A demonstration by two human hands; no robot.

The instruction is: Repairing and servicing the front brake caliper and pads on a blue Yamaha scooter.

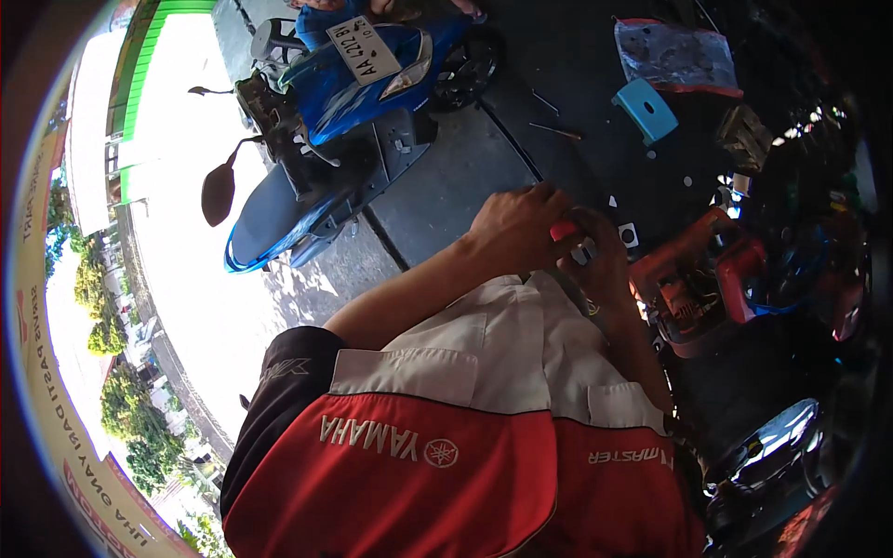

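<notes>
My left hand (516, 214) is closed, its curled fingertips at a small red object (565, 230). My right hand (600, 249) is closed around the same object, with a small pale or metallic piece (581, 253) showing between its fingers; what exactly it is, I cannot make out. Both hands are close together in front of my red, white and black work shirt (400, 474). Just right of my right hand lie a small white square piece (628, 234) and, farther over, an orange-red container (679, 288) with dark items inside.
A blue scooter (335, 98) stands at upper left, a person (321, 26) behind it. A blue plastic stool (642, 107), long tools (553, 128), a plastic sheet (674, 51) and a wooden crate (744, 135) are at upper right. Dark motorbike parts (772, 465) crowd the lower right.
</notes>
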